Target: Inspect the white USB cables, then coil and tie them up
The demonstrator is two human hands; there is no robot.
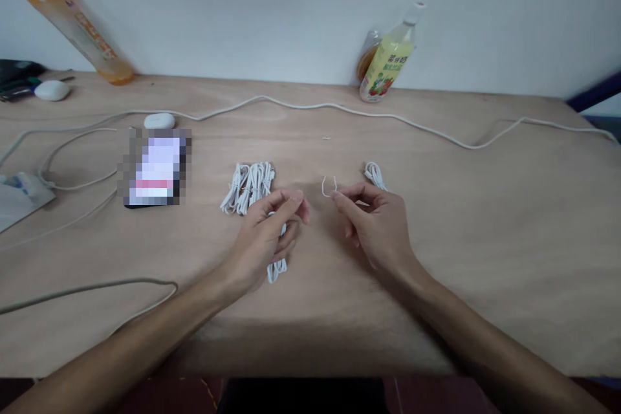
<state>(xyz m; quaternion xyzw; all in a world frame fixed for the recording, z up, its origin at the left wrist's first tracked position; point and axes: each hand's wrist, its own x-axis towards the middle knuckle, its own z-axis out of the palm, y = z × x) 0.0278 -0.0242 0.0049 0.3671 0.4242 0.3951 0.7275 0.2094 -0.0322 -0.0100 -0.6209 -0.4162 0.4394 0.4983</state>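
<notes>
My left hand is curled around a folded bundle of white cable, whose looped end hangs out below the fingers. Between thumb and forefinger, my right hand pinches a thin white twist tie bent into a U. The two hands are apart, above the middle of the table. Just beyond my left hand lie several tied white cables side by side. Another coiled white cable rests behind my right hand, which covers part of it.
A phone, blurred out, and a white earbud case lie at left. One long white cord crosses the wooden table. An orange drink bottle and a yellow-labelled bottle stand by the wall.
</notes>
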